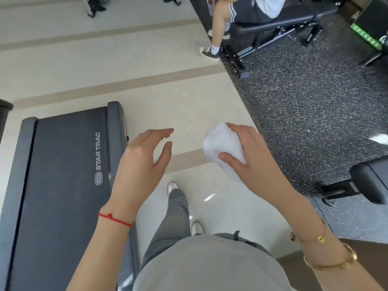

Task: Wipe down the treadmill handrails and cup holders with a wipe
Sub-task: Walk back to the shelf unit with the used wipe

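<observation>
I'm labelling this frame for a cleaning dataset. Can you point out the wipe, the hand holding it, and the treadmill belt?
wipe (pixel 222 144): head view, on its bunched white middle.
right hand (pixel 252 156): head view, on its back.
treadmill belt (pixel 63 175): head view, on bare dark surface left of the logo.

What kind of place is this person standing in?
Most likely a gym. A Star Trac treadmill lies at the left, a padded weight bench with someone seated on it stands on speckled rubber flooring, and the right hand holds a white wipe for cleaning.
</observation>
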A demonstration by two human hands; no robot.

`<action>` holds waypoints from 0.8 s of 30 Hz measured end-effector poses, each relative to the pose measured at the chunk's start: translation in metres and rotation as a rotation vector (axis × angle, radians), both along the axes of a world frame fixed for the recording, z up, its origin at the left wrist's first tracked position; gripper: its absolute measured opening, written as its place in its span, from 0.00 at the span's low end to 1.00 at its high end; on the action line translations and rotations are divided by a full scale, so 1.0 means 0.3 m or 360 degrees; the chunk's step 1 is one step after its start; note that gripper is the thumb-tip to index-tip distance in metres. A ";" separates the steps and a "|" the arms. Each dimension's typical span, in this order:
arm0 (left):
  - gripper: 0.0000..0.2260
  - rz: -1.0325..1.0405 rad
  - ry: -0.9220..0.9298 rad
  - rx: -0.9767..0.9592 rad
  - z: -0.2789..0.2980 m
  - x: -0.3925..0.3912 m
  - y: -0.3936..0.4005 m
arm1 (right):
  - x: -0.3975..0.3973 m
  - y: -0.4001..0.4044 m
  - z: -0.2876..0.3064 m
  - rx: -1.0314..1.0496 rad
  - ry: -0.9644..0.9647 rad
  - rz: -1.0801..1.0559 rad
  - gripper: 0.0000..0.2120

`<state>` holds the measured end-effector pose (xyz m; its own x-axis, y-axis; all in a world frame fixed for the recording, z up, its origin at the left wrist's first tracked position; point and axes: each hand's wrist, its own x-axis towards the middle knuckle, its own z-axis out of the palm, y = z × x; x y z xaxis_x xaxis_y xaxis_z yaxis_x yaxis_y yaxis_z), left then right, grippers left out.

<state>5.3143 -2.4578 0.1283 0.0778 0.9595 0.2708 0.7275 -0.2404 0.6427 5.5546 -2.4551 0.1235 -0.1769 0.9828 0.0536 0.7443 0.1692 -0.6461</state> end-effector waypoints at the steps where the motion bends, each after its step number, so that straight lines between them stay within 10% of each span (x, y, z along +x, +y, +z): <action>1: 0.12 0.0025 -0.0008 -0.0010 -0.004 -0.017 0.028 | -0.013 0.041 -0.004 -0.0002 -0.0008 0.0007 0.28; 24: 0.11 0.0582 0.0071 0.0085 0.015 -0.696 0.976 | -0.698 1.258 0.026 0.0072 0.0037 0.0452 0.26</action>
<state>5.1055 -2.1649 0.1329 -0.2548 0.9106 0.3254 0.7986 0.0084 0.6018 5.3453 -2.0778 0.1313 -0.4430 0.8905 0.1035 0.6481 0.3979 -0.6494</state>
